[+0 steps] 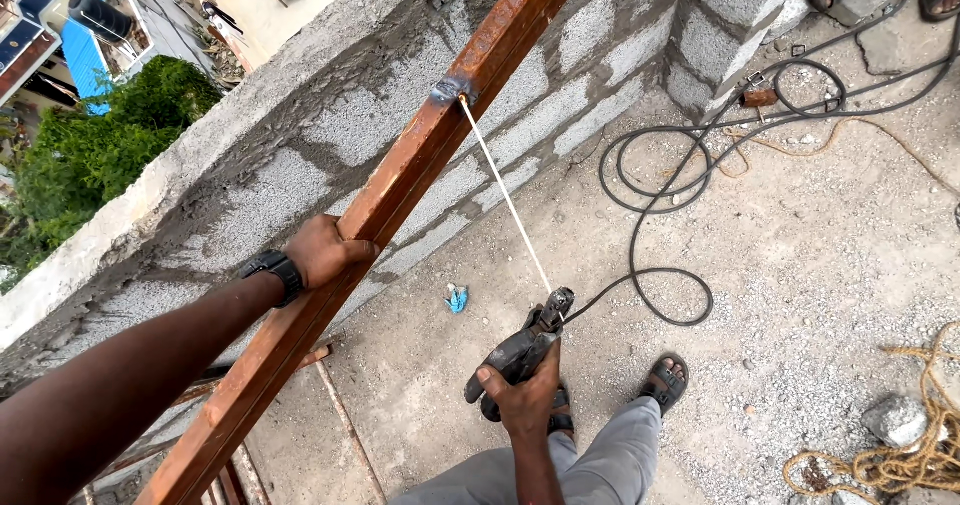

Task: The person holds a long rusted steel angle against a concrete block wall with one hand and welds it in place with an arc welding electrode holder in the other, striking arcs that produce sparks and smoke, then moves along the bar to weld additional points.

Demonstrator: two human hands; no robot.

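Gripping one rusty steel bar (330, 295), left hand (322, 250); right hand (527, 400) clenched around one electrode holder (520, 350).

Rusty beam (400, 175) ends (both) off-frame

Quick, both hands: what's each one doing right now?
Left hand: closed around the rusty steel bar.
Right hand: closed on the welding holder, its rod touching the bar.

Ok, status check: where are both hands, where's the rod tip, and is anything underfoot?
Left hand gripping rusty steel tube. Right hand holding electrode holder, welding rod tip at tube joint. Black cable coiled on floor near feet.
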